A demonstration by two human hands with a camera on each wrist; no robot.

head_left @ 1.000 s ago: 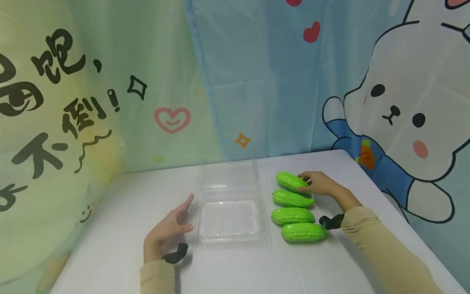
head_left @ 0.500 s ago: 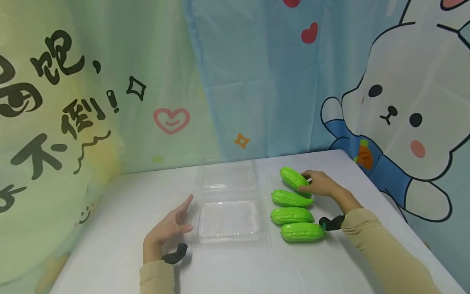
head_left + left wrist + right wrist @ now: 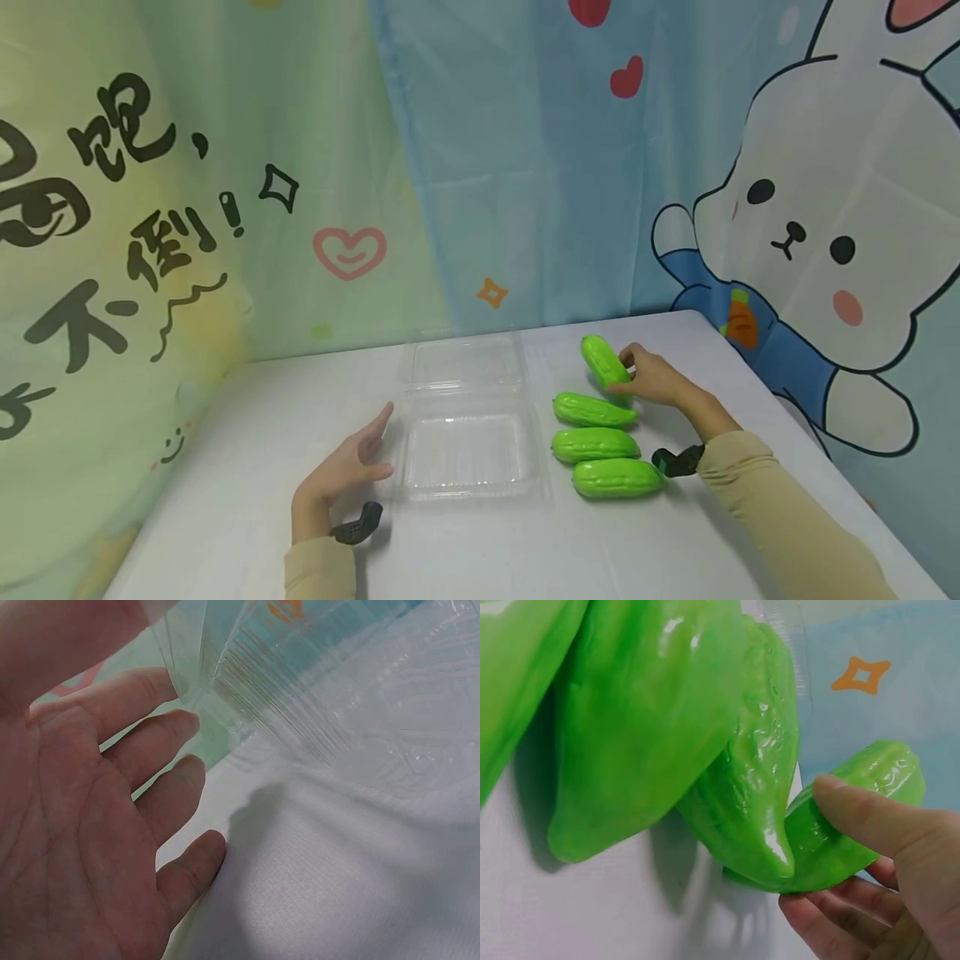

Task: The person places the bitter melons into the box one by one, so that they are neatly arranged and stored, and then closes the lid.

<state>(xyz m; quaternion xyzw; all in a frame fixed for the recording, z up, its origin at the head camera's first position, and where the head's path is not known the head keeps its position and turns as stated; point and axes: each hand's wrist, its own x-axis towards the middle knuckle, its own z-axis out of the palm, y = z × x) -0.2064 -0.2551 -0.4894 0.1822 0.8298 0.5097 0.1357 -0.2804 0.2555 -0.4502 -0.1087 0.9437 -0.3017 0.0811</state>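
My right hand (image 3: 654, 381) holds the farthest green bitter melon (image 3: 602, 358), thumb on one side and fingers on the other. In the right wrist view that melon (image 3: 810, 844) tilts up at its far end, close against the neighbouring melon (image 3: 754, 772). Three other bitter melons (image 3: 596, 445) lie in a column nearer the front. A clear plastic clamshell box (image 3: 468, 490) stands left of them with its lid (image 3: 465, 362) folded back. Beside the box's left side is my left hand (image 3: 341, 468), its fingers spread; whether a fingertip touches the plastic (image 3: 281, 705) I cannot tell.
A white cloth (image 3: 480, 554) covers the table. Behind it hangs a printed curtain (image 3: 495, 167) with a cartoon rabbit at the right. Dark wrist-worn devices sit at both cuffs, the right one (image 3: 677, 460) close to the nearest melon's end.
The farthest bitter melon has turned and shifted away from the row in my right hand, its far end swinging back and right. My left hand and the box keep their places.
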